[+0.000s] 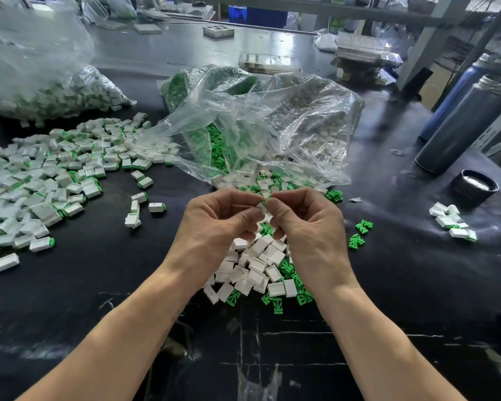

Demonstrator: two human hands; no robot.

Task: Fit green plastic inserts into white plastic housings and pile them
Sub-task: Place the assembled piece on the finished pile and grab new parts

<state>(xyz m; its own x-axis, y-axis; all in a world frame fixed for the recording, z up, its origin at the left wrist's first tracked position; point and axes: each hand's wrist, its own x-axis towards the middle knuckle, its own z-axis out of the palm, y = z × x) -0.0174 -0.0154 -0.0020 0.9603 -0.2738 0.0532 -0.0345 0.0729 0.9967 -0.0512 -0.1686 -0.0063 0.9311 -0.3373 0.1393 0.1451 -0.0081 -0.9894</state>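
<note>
Hands meet above the middle of the black tabletop (pixel 70 299). The left hand (pixel 214 218) and the right hand (pixel 307 221) have curled fingers, and together their fingertips pinch one small part (pixel 263 201), white with a bit of green; how far the two pieces are joined I cannot tell. Directly under the hands lies a heap of white housings (pixel 255 270), with loose green inserts (pixel 289 270) mixed in at its right side. Behind the hands, an open clear plastic bag (pixel 258 123) holds more green and white parts. On the left, a wide pile of finished pieces (pixel 49 180) spreads over the tabletop. On the right stand two dark cylinders (pixel 469 120), and a round black cap (pixel 474 186) lies near them.
</note>
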